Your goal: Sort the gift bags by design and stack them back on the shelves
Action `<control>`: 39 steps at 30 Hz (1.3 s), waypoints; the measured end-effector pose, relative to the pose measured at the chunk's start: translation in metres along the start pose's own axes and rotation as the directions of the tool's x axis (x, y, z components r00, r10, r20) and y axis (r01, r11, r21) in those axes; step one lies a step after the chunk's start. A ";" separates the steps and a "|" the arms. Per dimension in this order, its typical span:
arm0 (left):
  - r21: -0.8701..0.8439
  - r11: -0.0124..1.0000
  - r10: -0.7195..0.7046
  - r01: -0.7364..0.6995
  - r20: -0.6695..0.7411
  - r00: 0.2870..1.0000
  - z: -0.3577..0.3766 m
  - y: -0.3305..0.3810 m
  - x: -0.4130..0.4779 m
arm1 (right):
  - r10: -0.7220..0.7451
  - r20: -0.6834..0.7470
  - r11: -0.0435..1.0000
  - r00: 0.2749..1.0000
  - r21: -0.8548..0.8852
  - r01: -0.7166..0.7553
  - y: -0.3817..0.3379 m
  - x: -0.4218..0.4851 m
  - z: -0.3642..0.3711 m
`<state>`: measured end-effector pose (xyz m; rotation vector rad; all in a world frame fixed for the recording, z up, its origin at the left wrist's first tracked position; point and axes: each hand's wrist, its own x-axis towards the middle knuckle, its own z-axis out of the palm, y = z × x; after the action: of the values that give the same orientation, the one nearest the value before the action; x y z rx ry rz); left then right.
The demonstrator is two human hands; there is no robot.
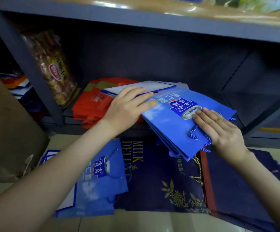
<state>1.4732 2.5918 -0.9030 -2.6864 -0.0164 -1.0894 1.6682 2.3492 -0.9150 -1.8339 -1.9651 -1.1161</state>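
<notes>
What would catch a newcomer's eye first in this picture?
The bright blue bag stack, pressed flat under the left hand and right hand, juts from the lowest shelf at centre. Behind it on the left lies a red bag pile. On the floor below spread navy bags with gold print.

Bottom shelf (79, 129) was dark grey metal. It had a red gift bag pile (92, 106), a blue stack (174, 131) lapping over that and past the front edge, and a snack packet (55, 72) leaning at the left. The tiled floor (136, 221) carried more blue bags (99, 190), navy bags (152, 181) and a cardboard box (7, 131).
</notes>
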 end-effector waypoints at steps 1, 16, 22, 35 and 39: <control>0.025 0.999 -0.034 0.034 0.015 0.999 0.014 0.002 0.013 | 0.035 -0.001 0.999 0.999 -0.028 -0.035 0.006 -0.006 0.003; -0.206 0.906 -0.195 0.369 0.570 0.798 0.126 0.079 -0.003 | 0.279 0.564 0.957 0.777 -0.093 -0.276 0.011 -0.019 0.143; -0.108 0.865 -0.332 0.489 0.607 0.722 0.115 0.079 -0.077 | 0.336 0.621 0.919 0.708 -0.054 -0.390 -0.002 0.006 0.150; 0.158 0.886 -0.361 0.435 0.826 0.434 0.023 0.090 -0.366 | -0.347 0.685 0.861 0.641 0.503 -0.072 -0.263 -0.040 0.152; 0.205 0.910 -0.355 0.360 0.833 0.425 0.022 0.083 -0.361 | -0.338 0.688 0.820 0.642 0.550 -0.158 -0.279 -0.036 0.161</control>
<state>1.2364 2.5451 -1.1843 -2.9791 -0.8022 0.3497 1.4681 2.4483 -1.1495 -1.9919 -2.4411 0.4082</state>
